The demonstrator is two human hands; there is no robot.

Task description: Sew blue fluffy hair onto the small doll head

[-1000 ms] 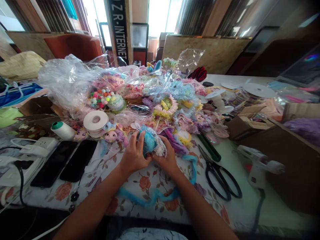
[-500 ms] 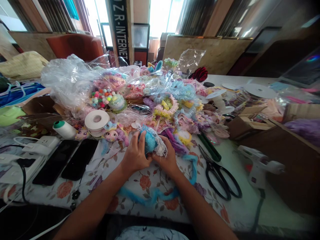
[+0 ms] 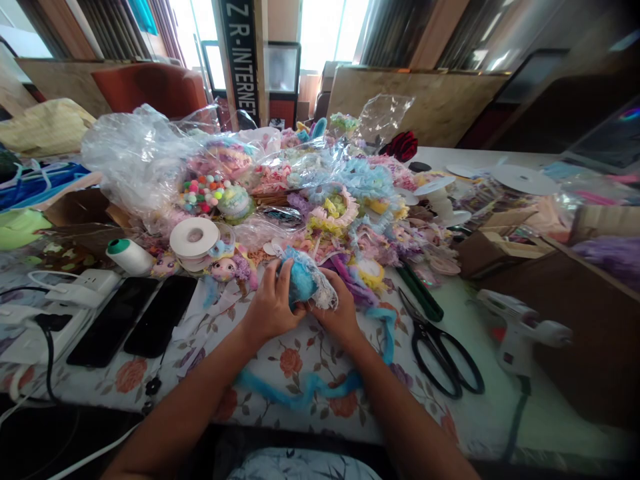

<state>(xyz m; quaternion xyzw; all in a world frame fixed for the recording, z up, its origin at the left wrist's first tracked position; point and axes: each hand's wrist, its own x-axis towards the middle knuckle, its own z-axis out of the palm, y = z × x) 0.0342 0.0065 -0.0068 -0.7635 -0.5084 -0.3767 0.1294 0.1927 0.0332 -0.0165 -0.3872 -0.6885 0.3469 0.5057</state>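
Head view: both my hands close on a blue fluffy ball (image 3: 301, 283) with white lace (image 3: 323, 293), held just above the counter (image 3: 465, 413). My left hand (image 3: 270, 307) wraps its left side in a clamped grip; my right hand (image 3: 340, 313) pinches the lace edge. A blue fuzzy strip (image 3: 310, 387) trails under my wrists. Scissors (image 3: 440, 350) lie right of my grip, two phones (image 3: 135, 320) left.

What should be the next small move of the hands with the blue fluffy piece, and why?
Probably keep pressing the white lace onto the blue fluffy piece. Both the left hand and the right hand grip it close together, with the lace hanging loose at its right edge, and a blue furry strip trails from it over the tablecloth.
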